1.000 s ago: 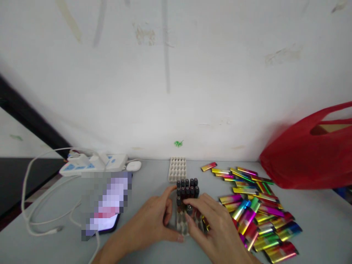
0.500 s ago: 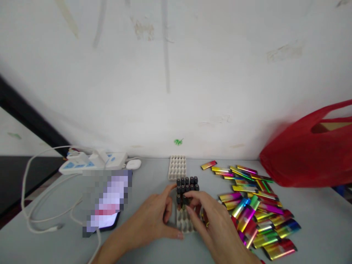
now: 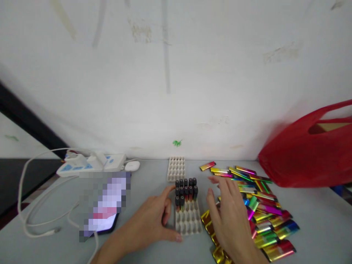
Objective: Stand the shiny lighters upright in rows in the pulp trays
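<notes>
A white moulded tray [image 3: 189, 220] with rows of small hollows lies in front of me. Slim sticks with black tops [image 3: 186, 190] and shiny coloured bodies stand upright in its far rows; their exact kind I cannot make out. My left hand [image 3: 155, 212] spans the tray's left side, index finger at the far corner and thumb at the near one, gripping it. Over the left edge of a pile of flat, shiny metallic-coloured sticks [image 3: 272, 209] hovers my right hand [image 3: 229, 211], fingers apart and holding nothing visible.
A second white tray [image 3: 176, 168] lies near the wall. Gold shiny pieces [image 3: 209, 223] lie between the front tray and my right hand. At left are a phone [image 3: 110, 205], a power strip [image 3: 110, 160], white cables and a white case [image 3: 132, 166]. A red bag [image 3: 305, 154] stands right.
My right hand has let go of a black-topped stick in the third row and moved right, towards the pile. The left hand stays at the tray.
</notes>
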`<state>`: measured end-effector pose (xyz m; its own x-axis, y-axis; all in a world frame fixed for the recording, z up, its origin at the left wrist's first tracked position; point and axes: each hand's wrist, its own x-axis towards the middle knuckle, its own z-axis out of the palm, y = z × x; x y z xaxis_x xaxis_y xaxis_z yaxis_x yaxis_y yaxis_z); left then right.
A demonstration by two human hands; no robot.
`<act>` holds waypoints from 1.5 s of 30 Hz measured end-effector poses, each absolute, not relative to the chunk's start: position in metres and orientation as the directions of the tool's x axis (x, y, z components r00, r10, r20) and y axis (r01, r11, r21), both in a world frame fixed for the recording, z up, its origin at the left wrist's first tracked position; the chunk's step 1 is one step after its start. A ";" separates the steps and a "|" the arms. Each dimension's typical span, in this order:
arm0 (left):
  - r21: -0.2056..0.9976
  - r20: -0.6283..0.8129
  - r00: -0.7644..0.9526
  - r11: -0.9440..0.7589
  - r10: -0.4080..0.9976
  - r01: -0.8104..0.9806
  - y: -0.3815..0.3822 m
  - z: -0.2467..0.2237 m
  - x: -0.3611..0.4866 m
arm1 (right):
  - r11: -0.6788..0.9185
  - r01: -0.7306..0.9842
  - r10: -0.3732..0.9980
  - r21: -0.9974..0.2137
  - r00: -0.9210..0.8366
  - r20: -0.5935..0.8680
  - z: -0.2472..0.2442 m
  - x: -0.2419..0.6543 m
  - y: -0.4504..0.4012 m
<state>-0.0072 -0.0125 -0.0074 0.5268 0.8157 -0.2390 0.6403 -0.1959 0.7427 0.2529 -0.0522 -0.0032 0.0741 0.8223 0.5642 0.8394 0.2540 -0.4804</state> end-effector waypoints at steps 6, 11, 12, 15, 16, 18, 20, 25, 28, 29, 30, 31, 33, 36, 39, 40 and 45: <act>0.748 -0.254 0.517 -0.173 0.817 0.641 -0.012 -0.004 -0.005 | 0.175 0.965 0.885 -0.193 -0.068 0.461 -0.007 0.267 -0.030; 0.752 -0.233 0.532 -0.196 0.814 0.629 -0.012 -0.006 -0.006 | 0.256 0.960 0.918 -0.113 -0.204 0.341 -0.011 0.266 -0.018; 0.751 -0.231 0.533 -0.199 0.814 0.629 -0.012 -0.006 -0.006 | 0.266 0.958 0.923 -0.112 -0.219 0.317 -0.013 0.267 -0.017; 0.755 -0.238 0.530 -0.188 0.814 0.628 -0.013 -0.005 -0.006 | 0.300 0.944 0.928 -0.138 -0.255 0.272 -0.017 0.273 -0.016; 0.756 -0.238 0.529 -0.187 0.814 0.627 -0.013 -0.006 -0.006 | 0.308 0.940 0.928 -0.149 -0.261 0.267 -0.018 0.275 -0.015; 0.757 -0.229 0.530 -0.193 0.816 0.625 -0.013 -0.007 -0.007 | 0.315 0.934 0.927 -0.169 -0.264 0.266 -0.020 0.280 -0.015; 0.753 -0.223 0.532 -0.202 0.817 0.626 -0.012 -0.009 -0.008 | 0.324 0.926 0.925 -0.192 -0.267 0.271 -0.020 0.283 -0.014; 0.747 -0.236 0.540 -0.204 0.808 0.632 -0.012 -0.013 -0.010 | 0.374 0.859 0.907 -0.349 -0.261 0.331 -0.009 0.282 -0.015; 0.755 -0.219 0.543 -0.212 0.811 0.621 -0.012 -0.011 -0.009 | 0.367 0.848 0.895 -0.382 -0.210 0.394 -0.005 0.279 -0.017; 0.753 -0.223 0.541 -0.209 0.811 0.624 -0.012 -0.010 -0.009 | 0.349 0.863 0.895 -0.365 -0.192 0.402 -0.005 0.278 -0.017; 0.750 -0.230 0.537 -0.204 0.811 0.629 -0.013 -0.009 -0.009 | 0.324 0.883 0.899 -0.340 -0.175 0.402 -0.006 0.277 -0.017; 0.748 -0.236 0.536 -0.201 0.810 0.633 -0.013 -0.009 -0.009 | 0.297 0.902 0.904 -0.313 -0.161 0.395 -0.008 0.276 -0.018; 0.746 -0.241 0.539 -0.201 0.807 0.635 -0.013 -0.010 -0.010 | 0.259 0.927 0.918 -0.269 -0.151 0.366 -0.011 0.274 -0.018; 0.745 -0.227 0.544 -0.215 0.808 0.631 -0.012 -0.013 -0.011 | 0.255 0.933 0.929 -0.252 -0.164 0.333 -0.017 0.272 -0.020; 0.747 -0.234 0.543 -0.208 0.807 0.631 -0.012 -0.013 -0.011 | 0.253 0.928 0.926 -0.274 -0.150 0.346 -0.022 0.271 -0.023; 0.748 -0.239 0.539 -0.201 0.807 0.633 -0.012 -0.012 -0.010 | 0.248 0.926 0.924 -0.283 -0.139 0.356 -0.024 0.270 -0.024; 0.748 -0.232 0.530 -0.200 0.815 0.634 -0.011 -0.007 -0.008 | 0.229 0.922 0.926 -0.311 -0.108 0.362 -0.028 0.271 -0.029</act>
